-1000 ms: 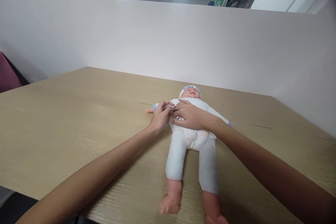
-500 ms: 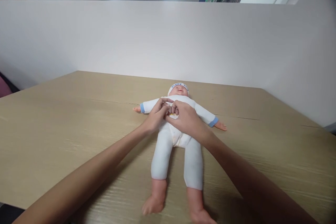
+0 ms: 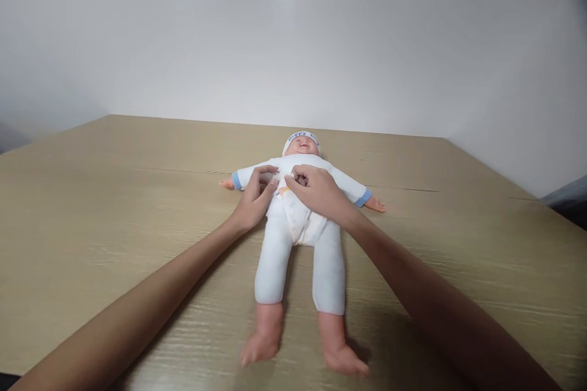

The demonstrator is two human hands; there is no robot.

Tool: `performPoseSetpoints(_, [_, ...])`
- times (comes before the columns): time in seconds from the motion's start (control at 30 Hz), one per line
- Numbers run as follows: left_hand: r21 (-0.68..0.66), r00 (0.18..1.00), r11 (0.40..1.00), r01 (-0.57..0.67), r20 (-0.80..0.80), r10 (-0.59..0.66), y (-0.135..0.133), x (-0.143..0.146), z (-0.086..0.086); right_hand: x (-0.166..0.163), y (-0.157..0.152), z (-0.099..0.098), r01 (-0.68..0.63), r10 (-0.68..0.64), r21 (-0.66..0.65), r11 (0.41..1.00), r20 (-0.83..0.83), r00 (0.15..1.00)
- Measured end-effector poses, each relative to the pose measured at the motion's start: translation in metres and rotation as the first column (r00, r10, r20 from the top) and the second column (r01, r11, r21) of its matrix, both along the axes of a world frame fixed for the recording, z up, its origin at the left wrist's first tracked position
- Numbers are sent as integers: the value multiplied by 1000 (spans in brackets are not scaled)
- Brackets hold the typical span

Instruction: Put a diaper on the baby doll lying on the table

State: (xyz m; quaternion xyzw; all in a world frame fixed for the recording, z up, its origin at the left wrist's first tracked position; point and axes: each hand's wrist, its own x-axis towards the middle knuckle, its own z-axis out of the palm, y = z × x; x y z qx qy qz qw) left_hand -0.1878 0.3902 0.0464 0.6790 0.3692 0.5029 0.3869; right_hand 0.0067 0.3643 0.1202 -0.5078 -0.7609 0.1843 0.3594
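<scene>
A baby doll (image 3: pixel 300 238) in a white romper and white cap lies on its back on the wooden table (image 3: pixel 114 195), arms spread, bare feet toward me. My left hand (image 3: pixel 254 198) rests on the doll's chest with its fingers pinching the front of the romper. My right hand (image 3: pixel 314 189) is curled beside it, also pinching the white fabric at the chest. The two hands nearly touch over the middle of the garment.
A white partition wall (image 3: pixel 293 49) runs along the table's far edge and down the right side. The table's bare wood stretches left and right of the doll.
The view has tilted downward, so the doll sits more centrally. Both doll arms now show spread out. My hands stay at the chest, fingers shifted slightly on the fabric.
</scene>
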Motion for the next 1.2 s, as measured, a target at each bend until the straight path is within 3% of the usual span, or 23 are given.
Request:
performPoseSetpoints(0.23, [-201,987,972,121,128,-97,7,1,6,5,1,-2,-66,61,-69,995,-73,995])
performPoseSetpoints(0.37, [-213,976,960,182,158,-150,7,1,10,8,-1,0,-63,56,-100,993,-69,996])
performPoseSetpoints(0.5, [-185,984,971,151,119,-131,9,1,8,8,-5,2,-34,30,-84,996,-47,998])
performPoseSetpoints(0.67, [-64,998,997,-39,39,41,-3,5,8,4,-7,0,12,-12,0,1000,-37,999])
performPoseSetpoints(0.8, [259,982,952,-166,-43,183,-22,4,15,4,-7,-2,13,-11,34,999,-81,997])
performPoseSetpoints(0.9, [417,979,906,-75,-141,146,-33,4,18,9,-8,0,-22,22,1,1000,-141,990])
performPoseSetpoints(1.2, [483,916,868,117,-390,94,-34,-5,20,15,3,-6,-67,65,2,998,-270,961])
